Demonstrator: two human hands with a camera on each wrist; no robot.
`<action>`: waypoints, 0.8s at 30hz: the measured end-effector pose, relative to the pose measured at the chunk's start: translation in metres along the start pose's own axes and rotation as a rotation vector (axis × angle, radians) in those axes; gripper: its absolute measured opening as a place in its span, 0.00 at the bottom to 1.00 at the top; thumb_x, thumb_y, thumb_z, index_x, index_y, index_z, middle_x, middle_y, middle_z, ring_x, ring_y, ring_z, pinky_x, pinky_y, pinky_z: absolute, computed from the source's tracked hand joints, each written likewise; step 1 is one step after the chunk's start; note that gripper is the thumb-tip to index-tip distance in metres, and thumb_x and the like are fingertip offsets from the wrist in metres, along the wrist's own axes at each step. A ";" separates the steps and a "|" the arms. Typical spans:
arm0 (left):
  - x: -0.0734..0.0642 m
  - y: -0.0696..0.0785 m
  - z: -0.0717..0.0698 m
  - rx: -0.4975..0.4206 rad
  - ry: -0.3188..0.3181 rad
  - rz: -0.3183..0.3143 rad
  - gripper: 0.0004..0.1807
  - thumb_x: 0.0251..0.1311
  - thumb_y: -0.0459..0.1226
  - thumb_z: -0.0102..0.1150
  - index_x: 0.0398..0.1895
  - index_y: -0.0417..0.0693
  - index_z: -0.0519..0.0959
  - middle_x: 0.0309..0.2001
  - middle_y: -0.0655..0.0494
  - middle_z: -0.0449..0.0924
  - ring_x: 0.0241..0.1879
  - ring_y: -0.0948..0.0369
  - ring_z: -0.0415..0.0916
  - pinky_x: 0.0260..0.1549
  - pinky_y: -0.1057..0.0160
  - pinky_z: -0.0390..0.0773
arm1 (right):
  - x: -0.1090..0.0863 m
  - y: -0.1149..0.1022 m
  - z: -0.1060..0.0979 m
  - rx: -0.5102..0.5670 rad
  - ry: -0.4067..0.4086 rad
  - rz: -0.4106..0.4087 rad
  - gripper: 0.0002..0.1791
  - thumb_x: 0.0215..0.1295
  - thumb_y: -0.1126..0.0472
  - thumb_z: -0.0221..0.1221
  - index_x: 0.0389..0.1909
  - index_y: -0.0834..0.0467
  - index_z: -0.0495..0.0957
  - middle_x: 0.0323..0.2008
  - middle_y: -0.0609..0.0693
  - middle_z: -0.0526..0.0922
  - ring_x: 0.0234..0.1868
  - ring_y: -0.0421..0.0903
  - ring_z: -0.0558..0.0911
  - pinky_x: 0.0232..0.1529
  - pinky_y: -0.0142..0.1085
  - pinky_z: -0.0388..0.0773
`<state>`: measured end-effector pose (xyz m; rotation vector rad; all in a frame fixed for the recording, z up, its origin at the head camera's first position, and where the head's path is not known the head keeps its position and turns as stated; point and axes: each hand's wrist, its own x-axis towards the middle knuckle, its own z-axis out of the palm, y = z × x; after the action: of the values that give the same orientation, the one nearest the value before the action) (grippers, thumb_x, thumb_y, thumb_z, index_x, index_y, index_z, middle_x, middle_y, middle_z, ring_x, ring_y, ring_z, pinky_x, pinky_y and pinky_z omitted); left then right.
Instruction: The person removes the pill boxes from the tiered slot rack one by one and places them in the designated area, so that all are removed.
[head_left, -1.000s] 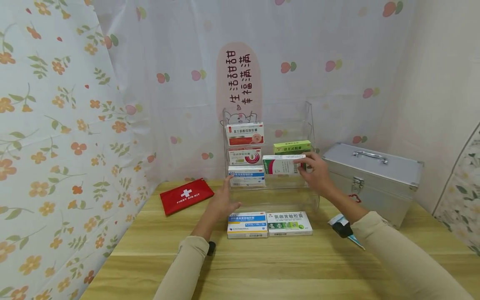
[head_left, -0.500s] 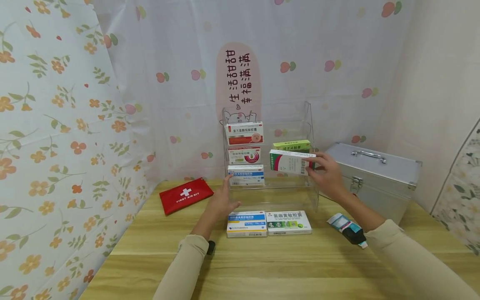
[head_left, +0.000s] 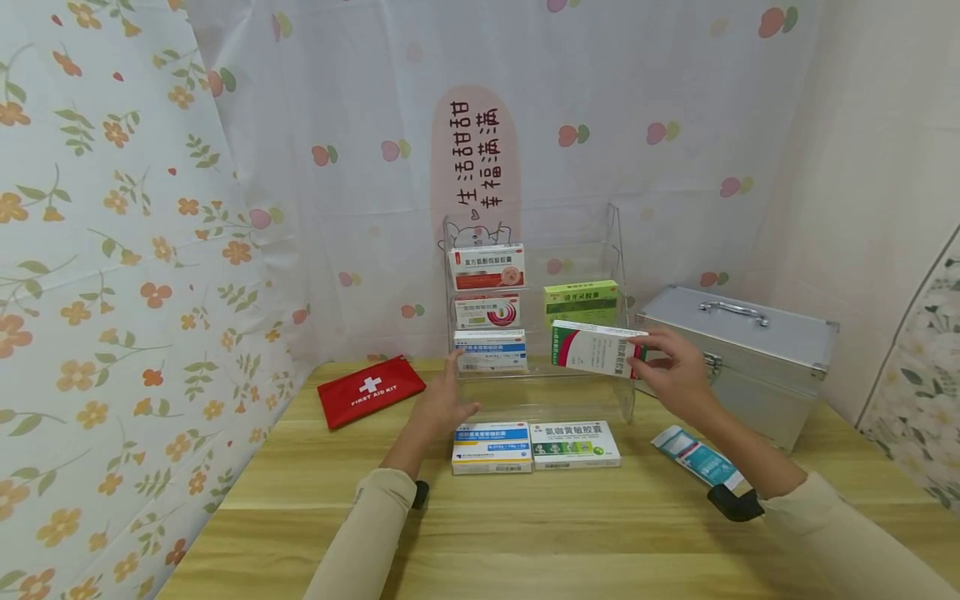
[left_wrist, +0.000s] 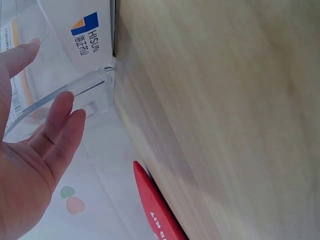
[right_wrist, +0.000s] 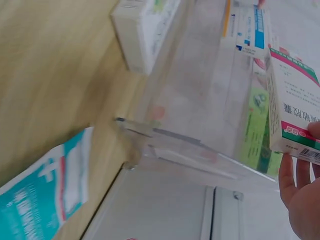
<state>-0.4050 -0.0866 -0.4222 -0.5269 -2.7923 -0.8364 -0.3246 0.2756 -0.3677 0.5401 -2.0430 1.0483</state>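
Observation:
My right hand [head_left: 681, 377] pinches the right end of a white medicine box [head_left: 596, 350] with green and pink bands. The box is tilted slightly, in front of the right side of a clear tiered rack [head_left: 555, 403]. In the right wrist view, fingers [right_wrist: 287, 182] show at the box's lower end. A green medicine box [head_left: 581, 304] stands on the tier behind it, partly covered. My left hand [head_left: 441, 404] is at the rack's left side, fingers relaxed, a fingertip by a blue-and-white medicine box [head_left: 491, 352]. Two red-and-white boxes [head_left: 487, 268] [head_left: 487, 312] stand on the tiers above that.
Two medicine boxes, one blue-and-white [head_left: 491, 448] and one green-and-white [head_left: 574, 443], lie before the rack. A red first aid pouch [head_left: 371, 390] is at left. An aluminium case [head_left: 738, 367] stands at right, with a teal-and-white packet [head_left: 697, 457] near it under the right forearm.
My right hand has drawn the green-and-pink-banded box right and lower, away from the rack's middle, uncovering more of the green box. The left hand stays at the rack's side.

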 end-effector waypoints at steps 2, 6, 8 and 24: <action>0.000 0.000 0.000 -0.002 0.002 -0.005 0.56 0.53 0.43 0.74 0.75 0.64 0.41 0.62 0.39 0.72 0.59 0.43 0.74 0.53 0.44 0.79 | -0.005 0.001 -0.003 0.001 -0.015 0.016 0.16 0.55 0.77 0.67 0.46 0.66 0.83 0.48 0.59 0.80 0.46 0.29 0.76 0.38 0.17 0.77; -0.001 0.001 0.000 -0.010 -0.001 -0.022 0.56 0.53 0.43 0.74 0.75 0.65 0.41 0.64 0.39 0.71 0.60 0.43 0.74 0.53 0.43 0.78 | -0.016 0.003 -0.008 0.020 -0.056 0.058 0.17 0.57 0.77 0.66 0.49 0.66 0.82 0.49 0.58 0.79 0.47 0.28 0.76 0.38 0.19 0.78; -0.001 0.002 0.000 -0.009 -0.004 -0.025 0.56 0.54 0.43 0.74 0.75 0.65 0.41 0.64 0.39 0.71 0.60 0.43 0.74 0.53 0.43 0.78 | -0.022 0.004 -0.009 0.033 -0.078 0.079 0.17 0.58 0.76 0.65 0.50 0.66 0.81 0.49 0.59 0.79 0.47 0.27 0.77 0.39 0.20 0.79; 0.001 0.000 0.002 -0.014 -0.009 -0.046 0.58 0.53 0.43 0.74 0.75 0.67 0.40 0.66 0.41 0.69 0.62 0.43 0.72 0.55 0.43 0.77 | -0.044 -0.015 0.011 0.205 -0.211 0.248 0.17 0.59 0.73 0.66 0.50 0.65 0.80 0.50 0.61 0.81 0.41 0.38 0.82 0.35 0.31 0.84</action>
<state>-0.4063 -0.0852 -0.4239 -0.4718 -2.8184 -0.8654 -0.2918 0.2592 -0.3987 0.5291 -2.2429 1.4100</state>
